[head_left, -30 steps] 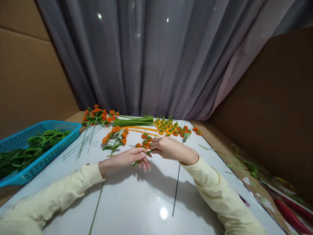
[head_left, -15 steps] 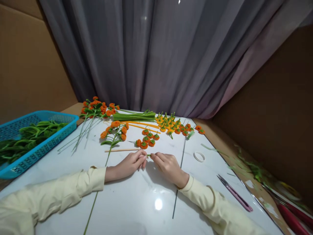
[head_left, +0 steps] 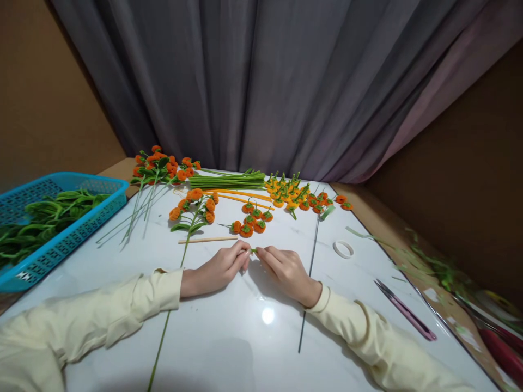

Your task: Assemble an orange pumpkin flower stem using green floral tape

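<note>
My left hand (head_left: pixel 220 269) and my right hand (head_left: pixel 288 275) meet at the middle of the white table, fingertips almost touching. Both are closed in a pinch on a thin green piece (head_left: pixel 254 250), which looks like fuzzy chenille stem; most of it is hidden by the fingers. Just beyond my left fingers lies a thin wooden stick (head_left: pixel 208 239). Under my left wrist runs the long green stem of an orange flower spray (head_left: pixel 196 195). Several loose orange flower heads (head_left: pixel 246 231) lie ahead of my hands. A dark wire (head_left: pixel 314 247) passes beneath my right wrist.
At left stands a blue basket (head_left: pixel 118 191) of green leaves. Green stems (head_left: pixel 229 181), yellow flower heads (head_left: pixel 281 196) and finished orange sprays (head_left: pixel 157 163) lie at the back. A white tape ring (head_left: pixel 343 249) and pink snips (head_left: pixel 408 313) are at right.
The camera view has tilted down slightly and shifted, so the table's things appear higher. My hands keep their pinch on the green piece, with only small finger movement.
</note>
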Available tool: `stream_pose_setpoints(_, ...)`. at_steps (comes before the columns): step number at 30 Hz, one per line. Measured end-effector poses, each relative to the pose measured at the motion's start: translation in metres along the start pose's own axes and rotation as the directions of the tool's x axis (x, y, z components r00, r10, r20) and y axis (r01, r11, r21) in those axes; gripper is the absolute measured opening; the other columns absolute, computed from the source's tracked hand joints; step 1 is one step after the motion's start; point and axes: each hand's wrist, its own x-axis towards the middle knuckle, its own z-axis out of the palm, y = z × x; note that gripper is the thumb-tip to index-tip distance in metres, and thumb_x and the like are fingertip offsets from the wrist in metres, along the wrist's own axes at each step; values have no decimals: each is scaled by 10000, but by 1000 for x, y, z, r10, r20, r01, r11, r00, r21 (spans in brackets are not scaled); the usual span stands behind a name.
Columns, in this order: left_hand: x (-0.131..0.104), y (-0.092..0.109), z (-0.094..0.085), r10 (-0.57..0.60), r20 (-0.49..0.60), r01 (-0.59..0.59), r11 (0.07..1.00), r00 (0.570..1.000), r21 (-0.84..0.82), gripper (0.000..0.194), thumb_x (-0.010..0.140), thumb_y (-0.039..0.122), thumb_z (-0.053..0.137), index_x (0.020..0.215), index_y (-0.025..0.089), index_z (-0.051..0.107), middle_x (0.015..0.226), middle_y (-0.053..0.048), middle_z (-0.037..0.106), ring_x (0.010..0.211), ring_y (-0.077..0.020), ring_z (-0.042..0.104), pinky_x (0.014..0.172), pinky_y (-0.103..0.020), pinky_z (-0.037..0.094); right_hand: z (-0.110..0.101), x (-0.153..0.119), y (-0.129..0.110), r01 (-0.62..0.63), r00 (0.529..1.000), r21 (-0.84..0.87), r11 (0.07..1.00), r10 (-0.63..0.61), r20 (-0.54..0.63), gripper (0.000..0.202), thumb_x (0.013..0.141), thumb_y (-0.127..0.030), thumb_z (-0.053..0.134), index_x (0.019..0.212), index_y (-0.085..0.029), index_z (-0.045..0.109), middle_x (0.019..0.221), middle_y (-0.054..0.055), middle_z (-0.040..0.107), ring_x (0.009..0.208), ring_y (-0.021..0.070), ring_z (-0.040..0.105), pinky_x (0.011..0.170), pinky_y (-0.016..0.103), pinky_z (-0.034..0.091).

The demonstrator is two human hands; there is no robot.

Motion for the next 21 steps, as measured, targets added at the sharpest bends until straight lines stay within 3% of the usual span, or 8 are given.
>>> stream_pose_setpoints(11, -2, -6, 3, 18, -40, -12, 991, 999, 136, 95, 934, 238, 273, 934, 208, 363, 760, 0, 533, 670, -140, 549, 647, -254, 418, 1, -3, -1, -77, 997, 25, 997, 77, -10, 212, 948, -147, 359, 991, -131, 565, 700, 25, 578, 519, 105, 493, 497, 241, 344)
stream_pose_setpoints(21, -4, -8, 4, 62, -46, -53, 985, 997, 166, 93, 928, 234, 275, 930, 206, 364, 733, 0, 514, 625, -140, 527, 613, -259, 420, -1, 3, -14, -199, 979, 219, 955, 186, 79, 274, 970, -204, 326, 864, -150, 573, 657, 16, 539, 529, 102, 486, 492, 213, 340)
